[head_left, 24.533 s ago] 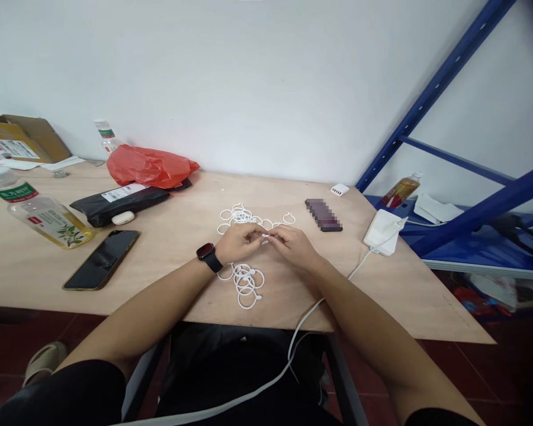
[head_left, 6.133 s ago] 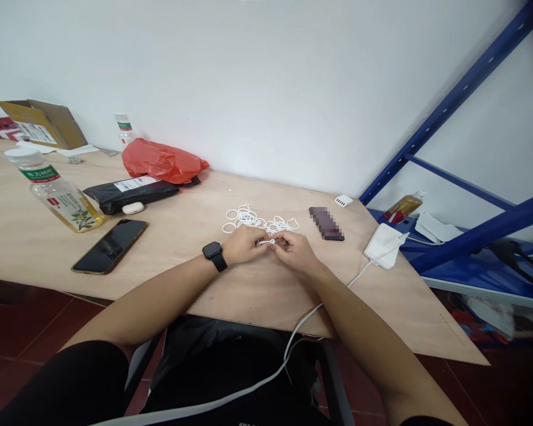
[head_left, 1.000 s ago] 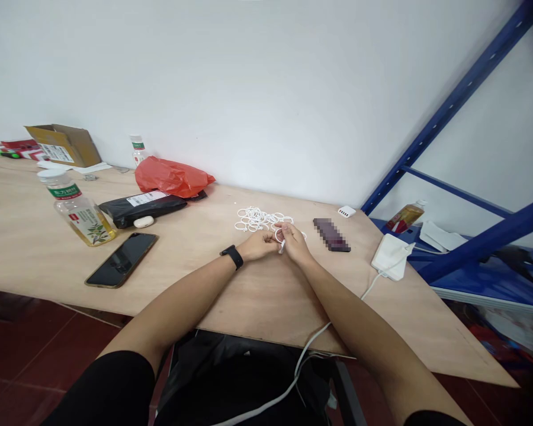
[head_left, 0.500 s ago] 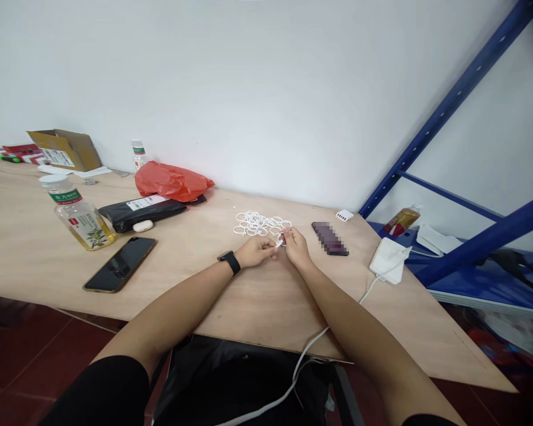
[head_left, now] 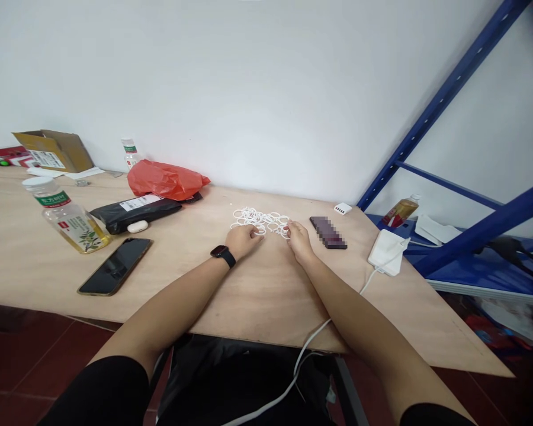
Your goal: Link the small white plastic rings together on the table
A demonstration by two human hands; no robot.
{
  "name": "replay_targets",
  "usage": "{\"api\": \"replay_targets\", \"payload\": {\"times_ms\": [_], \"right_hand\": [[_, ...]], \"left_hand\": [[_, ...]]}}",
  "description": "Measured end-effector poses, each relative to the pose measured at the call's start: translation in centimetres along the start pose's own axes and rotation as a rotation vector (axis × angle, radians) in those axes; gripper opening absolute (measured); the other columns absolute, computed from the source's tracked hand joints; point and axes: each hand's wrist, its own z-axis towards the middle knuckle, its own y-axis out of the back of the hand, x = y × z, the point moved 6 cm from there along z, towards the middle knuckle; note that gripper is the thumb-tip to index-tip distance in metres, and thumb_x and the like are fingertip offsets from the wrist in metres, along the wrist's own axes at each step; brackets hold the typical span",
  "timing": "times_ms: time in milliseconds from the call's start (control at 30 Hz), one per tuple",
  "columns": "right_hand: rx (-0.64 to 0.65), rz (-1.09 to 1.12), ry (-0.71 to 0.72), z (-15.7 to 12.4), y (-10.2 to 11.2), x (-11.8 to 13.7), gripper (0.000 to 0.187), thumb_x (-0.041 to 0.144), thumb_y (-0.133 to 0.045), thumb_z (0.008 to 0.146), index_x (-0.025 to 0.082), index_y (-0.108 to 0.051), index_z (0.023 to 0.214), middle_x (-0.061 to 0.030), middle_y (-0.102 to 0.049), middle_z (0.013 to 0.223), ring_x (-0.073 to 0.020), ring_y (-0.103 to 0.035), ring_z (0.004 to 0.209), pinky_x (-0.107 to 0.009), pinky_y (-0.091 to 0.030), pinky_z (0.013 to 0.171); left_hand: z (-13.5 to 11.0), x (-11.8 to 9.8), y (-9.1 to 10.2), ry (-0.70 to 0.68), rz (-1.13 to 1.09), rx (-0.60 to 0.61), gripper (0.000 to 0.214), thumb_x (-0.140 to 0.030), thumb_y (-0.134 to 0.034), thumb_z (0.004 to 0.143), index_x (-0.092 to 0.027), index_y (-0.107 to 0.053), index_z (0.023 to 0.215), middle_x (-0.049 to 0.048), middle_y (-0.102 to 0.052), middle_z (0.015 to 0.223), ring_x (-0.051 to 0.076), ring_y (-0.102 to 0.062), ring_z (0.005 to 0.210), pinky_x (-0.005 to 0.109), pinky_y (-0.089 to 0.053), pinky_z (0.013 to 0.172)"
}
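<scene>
A loose heap of thin white plastic rings (head_left: 250, 215) lies on the table in front of me. My left hand (head_left: 242, 241), with a black watch on its wrist, is at the near edge of the heap, its thumb and fingers closed on a ring there. To the right, my right hand (head_left: 299, 241) pinches another white ring (head_left: 285, 232), which lies close to other rings that trail off the heap. My fingers partly hide both rings.
A pixelated phone (head_left: 328, 232), a white charger hub (head_left: 342, 208) and a white power adapter (head_left: 388, 252) with its cable lie right. Leftward are a dark phone (head_left: 115, 266), an earbud case (head_left: 137, 226), a drink bottle (head_left: 68, 219), a black parcel (head_left: 135, 212) and a red bag (head_left: 169, 179).
My hands were together over one white piece and have now moved apart. The left has gone left to the heap's near edge; the right stays by the rings. The view has shifted slightly.
</scene>
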Motion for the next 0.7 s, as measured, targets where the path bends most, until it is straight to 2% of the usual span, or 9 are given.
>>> {"api": "replay_targets", "payload": {"times_ms": [100,200,300,433,567,700], "right_hand": [[0.018,-0.010,0.006,-0.7,-1.2,0.3,0.034,0.054,-0.061,0.078,0.020,-0.057,0.075,0.0015,-0.056,0.065,-0.0119,-0.049,0.057,-0.023,-0.038,0.050],[0.132,-0.009,-0.021,-1.5,-2.7,0.5,0.030,0.048,-0.068,0.072,0.020,-0.061,0.079,0.0040,-0.053,0.061,-0.0115,-0.046,0.053,-0.024,-0.037,0.049],[0.182,0.035,-0.052,-2.0,-3.3,0.7,0.031,0.044,-0.074,0.068,0.020,-0.063,0.083,0.0064,-0.051,0.057,-0.0105,-0.044,0.048,-0.024,-0.036,0.047],[0.273,0.135,-0.093,-2.4,-3.8,0.9,0.037,0.039,-0.080,0.062,0.019,-0.068,0.090,0.0034,-0.062,0.067,-0.0108,-0.052,0.055,-0.023,-0.042,0.052],[0.468,0.235,-0.189,-2.8,-4.3,0.9,0.035,0.034,-0.078,0.065,0.018,-0.072,0.095,-0.0007,-0.071,0.077,-0.0117,-0.061,0.064,-0.024,-0.049,0.063],[0.455,0.248,-0.208,-2.6,-3.9,0.7,0.033,0.040,-0.073,0.072,0.019,-0.074,0.097,-0.0021,-0.071,0.072,-0.0116,-0.064,0.064,-0.024,-0.050,0.063]], "left_hand": [[-0.1,0.3,-0.5,0.016,0.069,0.047,0.042,-0.038,-0.071,0.076,-0.020,-0.065,0.113,0.0034,-0.070,0.076,0.020,-0.063,0.073,0.027,-0.041,0.062],[-0.5,-0.6,-0.6,-0.004,0.019,0.035,0.051,-0.039,-0.064,0.083,-0.018,-0.057,0.129,0.0030,-0.069,0.078,0.019,-0.063,0.072,0.028,-0.044,0.065],[-0.9,-2.2,-0.4,-0.127,-0.108,-0.005,0.039,-0.035,-0.057,0.088,-0.017,-0.060,0.123,0.0053,-0.068,0.093,0.016,-0.061,0.075,0.027,-0.047,0.072],[-1.0,-3.1,-0.1,-0.228,-0.161,-0.036,0.021,-0.031,-0.058,0.088,-0.019,-0.069,0.102,0.0050,-0.068,0.097,0.015,-0.060,0.077,0.028,-0.047,0.075],[-0.7,-2.4,-0.5,-0.202,-0.167,-0.009,0.017,-0.029,-0.061,0.087,-0.019,-0.071,0.095,0.0040,-0.070,0.089,0.015,-0.060,0.077,0.028,-0.047,0.074],[-0.4,-1.6,-0.8,-0.181,-0.202,-0.004,0.016,-0.030,-0.062,0.087,-0.019,-0.073,0.093,0.0034,-0.071,0.087,0.014,-0.060,0.075,0.027,-0.046,0.071]]}}
